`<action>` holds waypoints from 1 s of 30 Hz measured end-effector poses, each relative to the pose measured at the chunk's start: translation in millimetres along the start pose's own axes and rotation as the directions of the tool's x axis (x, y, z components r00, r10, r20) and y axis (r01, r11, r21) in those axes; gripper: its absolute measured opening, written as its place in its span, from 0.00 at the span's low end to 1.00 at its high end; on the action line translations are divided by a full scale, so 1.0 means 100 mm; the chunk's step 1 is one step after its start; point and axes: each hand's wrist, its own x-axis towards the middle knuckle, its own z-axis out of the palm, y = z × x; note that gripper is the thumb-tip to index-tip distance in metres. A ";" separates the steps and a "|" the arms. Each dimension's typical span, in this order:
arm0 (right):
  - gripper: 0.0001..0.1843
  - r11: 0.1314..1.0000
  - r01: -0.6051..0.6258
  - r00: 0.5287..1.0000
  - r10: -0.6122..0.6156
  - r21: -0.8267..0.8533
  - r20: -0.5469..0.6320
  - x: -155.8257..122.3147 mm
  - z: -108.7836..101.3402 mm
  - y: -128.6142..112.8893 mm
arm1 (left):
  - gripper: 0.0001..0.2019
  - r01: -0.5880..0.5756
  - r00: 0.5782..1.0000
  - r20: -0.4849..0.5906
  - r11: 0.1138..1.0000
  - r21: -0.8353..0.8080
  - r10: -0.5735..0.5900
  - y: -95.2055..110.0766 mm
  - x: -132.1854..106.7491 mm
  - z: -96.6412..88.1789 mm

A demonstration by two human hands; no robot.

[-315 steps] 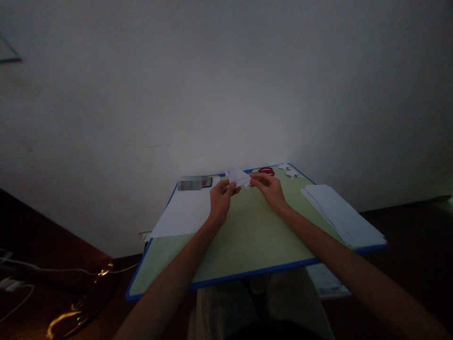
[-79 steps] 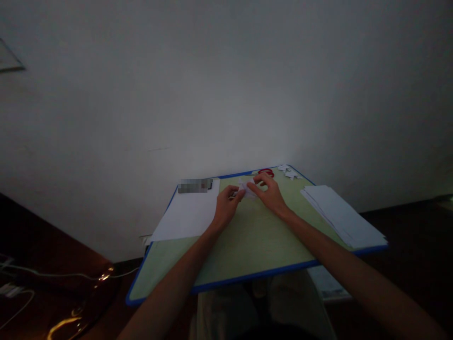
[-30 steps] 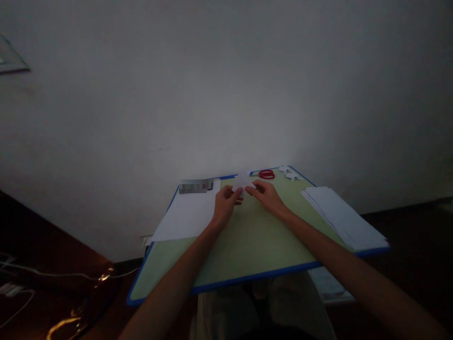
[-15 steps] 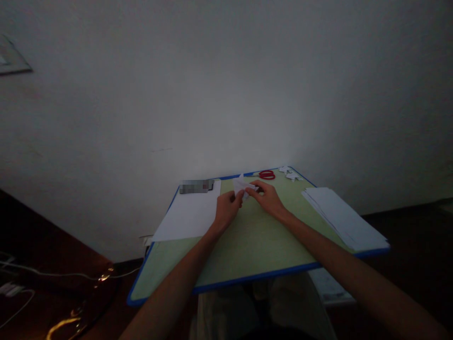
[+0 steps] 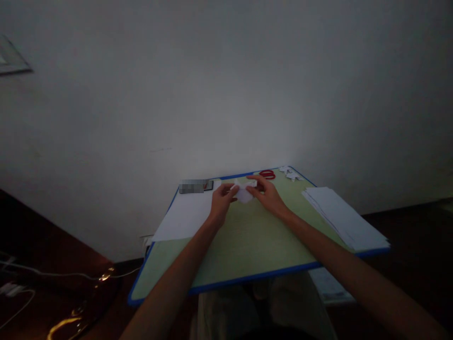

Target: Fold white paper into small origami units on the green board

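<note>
A small piece of folded white paper (image 5: 243, 194) is held between my two hands, above the far middle of the table. My left hand (image 5: 221, 200) pinches its left side, thumb on the near face. On the right side, my right hand (image 5: 268, 194) grips it with thumb and curled fingers. The fingertips behind the paper are partly hidden. Just beyond my right hand lie scissors with red handles (image 5: 267, 174), their blades mostly covered from view by that hand.
The light green table (image 5: 247, 250) has a blue rim. At its left lies a white sheet (image 5: 184, 217) with a dark, partly blurred device (image 5: 208, 185) on its far end. Small folded paper pieces (image 5: 293, 176) sit at the far right corner, and a paper stack (image 5: 343, 217) along the right edge.
The paper has been turned, so its upright point no longer shows and a rounded lower part faces me. My left hand has moved slightly left and away from my right hand.
</note>
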 end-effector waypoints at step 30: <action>0.17 1.000 -0.021 0.991 0.020 -0.004 -0.133 0.03 -0.05 -0.05 | 0.15 -0.029 0.998 0.062 0.999 0.030 0.027 0.00 0.00 0.00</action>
